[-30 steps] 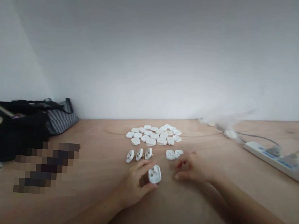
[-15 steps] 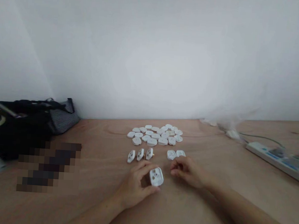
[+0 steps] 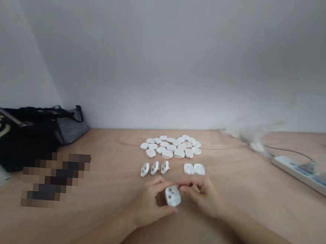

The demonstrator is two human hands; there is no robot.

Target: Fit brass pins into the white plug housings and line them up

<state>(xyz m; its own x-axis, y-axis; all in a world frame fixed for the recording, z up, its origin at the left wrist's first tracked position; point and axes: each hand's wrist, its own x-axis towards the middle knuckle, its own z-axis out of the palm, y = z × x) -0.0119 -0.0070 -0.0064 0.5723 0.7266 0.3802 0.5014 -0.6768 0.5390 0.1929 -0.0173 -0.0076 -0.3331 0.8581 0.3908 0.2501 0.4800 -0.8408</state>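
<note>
My left hand (image 3: pixel 153 205) grips a white plug base (image 3: pixel 172 196) between thumb and fingers, its open inner side with brass-coloured parts facing me. At its upper right edge, my right hand (image 3: pixel 199 195) is closed in a pinch. Whatever those fingertips hold, if anything, is too small to make out. Beyond my left hand, three white plug bases (image 3: pixel 154 168) stand on edge in a row, pins pointing right. Two flat white plug covers (image 3: pixel 188 168) lie side by side beyond my right hand.
Many white plug pieces (image 3: pixel 167 154) are grouped farther back on the wooden table (image 3: pixel 115 163). A black bag (image 3: pixel 25 138) and a blurred-out dark patch (image 3: pixel 61 178) are at left. To the right lie a power strip (image 3: pixel 301 172) and clear plastic (image 3: pixel 255 141).
My right hand has moved left and down, away from the flat covers to the edge of the held plug base. The left hand keeps its grip, with the base slightly turned.
</note>
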